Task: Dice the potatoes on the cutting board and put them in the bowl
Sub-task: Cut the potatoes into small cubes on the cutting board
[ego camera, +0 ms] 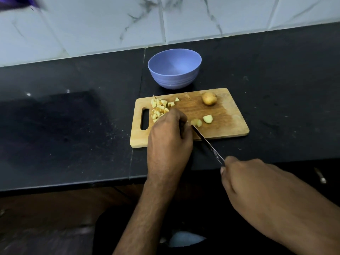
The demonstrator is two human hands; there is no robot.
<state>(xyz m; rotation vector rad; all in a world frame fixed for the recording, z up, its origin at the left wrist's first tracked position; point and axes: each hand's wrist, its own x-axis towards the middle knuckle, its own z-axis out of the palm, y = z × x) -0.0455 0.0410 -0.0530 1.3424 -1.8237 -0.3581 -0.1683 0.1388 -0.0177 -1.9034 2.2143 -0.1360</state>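
Observation:
A wooden cutting board (226, 124) lies on the black counter. Diced potato pieces (160, 107) are heaped at its left end, near the handle slot. A whole potato (209, 98) sits at the back right. Two cut chunks lie mid-board: one (207, 118) free, the other (196, 122) at my left hand's fingertips. My left hand (168, 137) curls over that chunk; its fingertips are hidden. My right hand (257, 183) grips a knife (207, 144) by the handle, with the blade tip reaching the held chunk. A purple bowl (174, 69) stands empty behind the board.
The black counter (73, 126) runs left and right of the board, with a seam left of the board. White marble tiles (110, 24) form the wall behind. The counter's front edge lies just under my forearms.

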